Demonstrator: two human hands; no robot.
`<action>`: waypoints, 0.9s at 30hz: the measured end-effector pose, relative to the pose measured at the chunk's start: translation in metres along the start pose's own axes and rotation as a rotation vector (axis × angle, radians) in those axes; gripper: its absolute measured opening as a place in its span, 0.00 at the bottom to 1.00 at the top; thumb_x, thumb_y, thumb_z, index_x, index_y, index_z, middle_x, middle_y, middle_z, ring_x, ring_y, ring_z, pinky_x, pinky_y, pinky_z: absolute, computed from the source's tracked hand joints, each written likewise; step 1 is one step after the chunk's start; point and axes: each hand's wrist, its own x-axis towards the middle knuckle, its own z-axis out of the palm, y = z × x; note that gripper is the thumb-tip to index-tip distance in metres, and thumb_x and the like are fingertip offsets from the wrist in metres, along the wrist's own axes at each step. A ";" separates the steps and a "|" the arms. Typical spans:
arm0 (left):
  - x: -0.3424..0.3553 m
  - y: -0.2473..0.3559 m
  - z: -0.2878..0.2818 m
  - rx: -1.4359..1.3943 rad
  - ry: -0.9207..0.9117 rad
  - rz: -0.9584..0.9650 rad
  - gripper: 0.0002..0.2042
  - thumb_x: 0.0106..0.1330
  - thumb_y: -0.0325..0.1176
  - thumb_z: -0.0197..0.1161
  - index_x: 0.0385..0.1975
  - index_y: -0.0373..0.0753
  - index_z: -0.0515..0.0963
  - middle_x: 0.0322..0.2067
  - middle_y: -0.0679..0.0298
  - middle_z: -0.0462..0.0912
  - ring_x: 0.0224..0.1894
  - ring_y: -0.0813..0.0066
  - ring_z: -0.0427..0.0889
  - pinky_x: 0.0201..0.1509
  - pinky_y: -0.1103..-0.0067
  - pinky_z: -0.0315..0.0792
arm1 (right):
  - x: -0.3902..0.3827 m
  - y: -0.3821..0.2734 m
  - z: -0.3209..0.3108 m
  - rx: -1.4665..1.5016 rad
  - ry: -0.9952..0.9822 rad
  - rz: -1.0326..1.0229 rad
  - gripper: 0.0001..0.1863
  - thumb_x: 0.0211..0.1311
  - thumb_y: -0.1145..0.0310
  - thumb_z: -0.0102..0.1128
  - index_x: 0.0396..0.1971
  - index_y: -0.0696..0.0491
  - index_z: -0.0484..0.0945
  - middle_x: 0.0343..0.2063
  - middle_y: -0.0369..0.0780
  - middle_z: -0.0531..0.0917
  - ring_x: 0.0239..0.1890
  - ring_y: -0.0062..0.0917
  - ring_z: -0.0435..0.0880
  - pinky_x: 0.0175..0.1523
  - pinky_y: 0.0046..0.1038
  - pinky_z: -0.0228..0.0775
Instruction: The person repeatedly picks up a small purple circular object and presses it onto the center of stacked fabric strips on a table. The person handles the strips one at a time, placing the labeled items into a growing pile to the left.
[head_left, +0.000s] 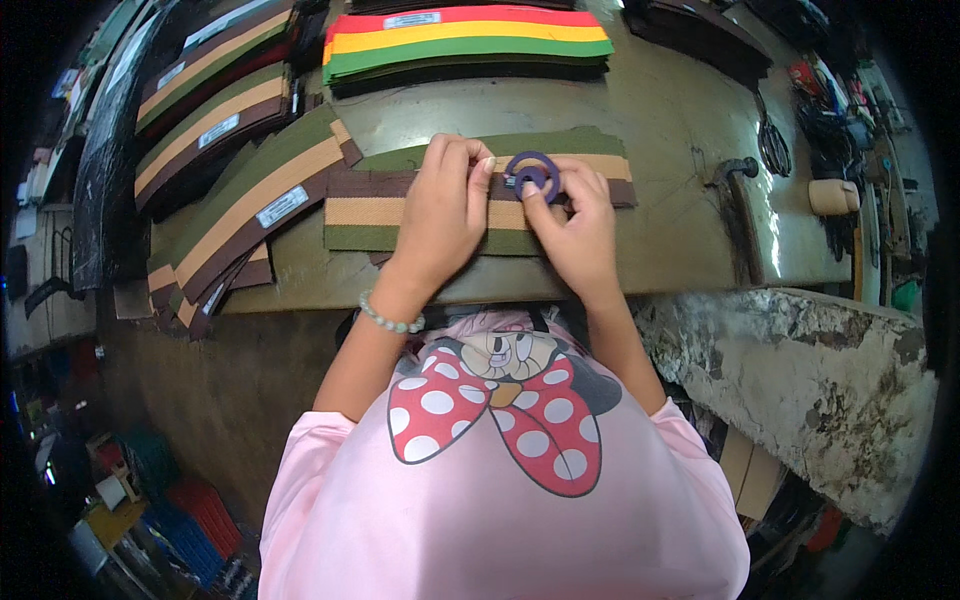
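My right hand (575, 215) grips a purple ring-shaped thing (549, 163) with a smaller round part inside it; its kind is not clear. The thumb lies across it and the fingers curl behind. Beside it, my left hand (445, 205) is closed, thumb and forefinger pinched together; whatever is between them is too small to make out. Both hands are over a striped fabric strip (365, 215) in brown, tan and green, lying flat on the table. Another striped strip (590, 145) shows behind it, partly covered.
To the left, fanned striped strips (250, 210) carry a white label (282, 206). Labelled stacks (215, 135) stand farther left. A red, yellow and green stack (465, 45) lies at the back of the metal table (690, 240). A metal fitting (735, 170) and cream spool (833, 197) are at right.
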 end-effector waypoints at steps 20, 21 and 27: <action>-0.005 -0.047 -0.089 0.279 -0.153 -0.113 0.06 0.66 0.27 0.63 0.36 0.31 0.78 0.38 0.54 0.79 0.41 0.55 0.80 0.46 0.68 0.73 | 0.025 -0.048 0.070 0.315 -0.211 0.115 0.09 0.58 0.69 0.65 0.30 0.61 0.79 0.30 0.46 0.79 0.33 0.38 0.78 0.40 0.36 0.71; -0.009 -0.048 -0.085 0.363 -0.114 -0.031 0.06 0.67 0.27 0.62 0.36 0.30 0.76 0.38 0.53 0.78 0.41 0.54 0.79 0.47 0.68 0.73 | 0.025 -0.046 0.071 0.278 -0.218 0.121 0.10 0.57 0.69 0.65 0.29 0.61 0.79 0.30 0.46 0.79 0.34 0.40 0.78 0.42 0.37 0.71; -0.029 -0.044 -0.079 0.234 0.222 -0.278 0.07 0.68 0.29 0.63 0.36 0.29 0.77 0.36 0.52 0.78 0.41 0.54 0.79 0.48 0.68 0.73 | 0.024 -0.050 0.078 0.229 -0.217 0.048 0.11 0.58 0.66 0.65 0.29 0.60 0.78 0.30 0.46 0.79 0.36 0.41 0.77 0.41 0.38 0.69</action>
